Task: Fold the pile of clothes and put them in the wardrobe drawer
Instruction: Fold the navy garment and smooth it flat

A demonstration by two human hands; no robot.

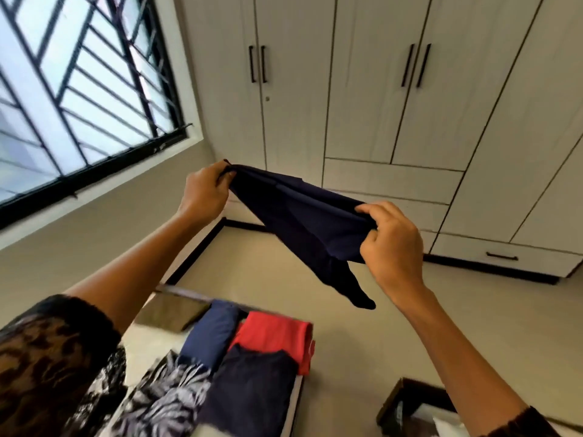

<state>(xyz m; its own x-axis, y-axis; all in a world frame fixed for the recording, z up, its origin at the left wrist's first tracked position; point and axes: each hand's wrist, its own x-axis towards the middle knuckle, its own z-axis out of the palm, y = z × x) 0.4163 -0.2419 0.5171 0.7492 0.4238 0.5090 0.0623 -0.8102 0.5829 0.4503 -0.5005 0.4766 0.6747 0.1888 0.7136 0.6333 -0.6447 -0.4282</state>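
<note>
We hold a dark navy garment (303, 216) up in the air in front of us, stretched between both hands, well above the folded clothes. Our left grip (203, 192) pinches one bunched corner of it between thumb and curled fingers, and our right grip (391, 244) is curled round the opposite end, thumb on top. The cloth sags between them and a loose tail hangs down below the right grip. Beneath our arms, on a white surface (142, 348), lie a folded blue piece (214, 332), a folded red piece (274, 335) beside it, a dark navy piece (252, 383) nearer us, and a black-and-white patterned cloth (167, 392) at its left. Ahead stands the pale wardrobe (362, 89) with its doors closed, and its bottom drawer (501, 257) is pushed in. A barred window (79, 89) fills the left wall.
</note>
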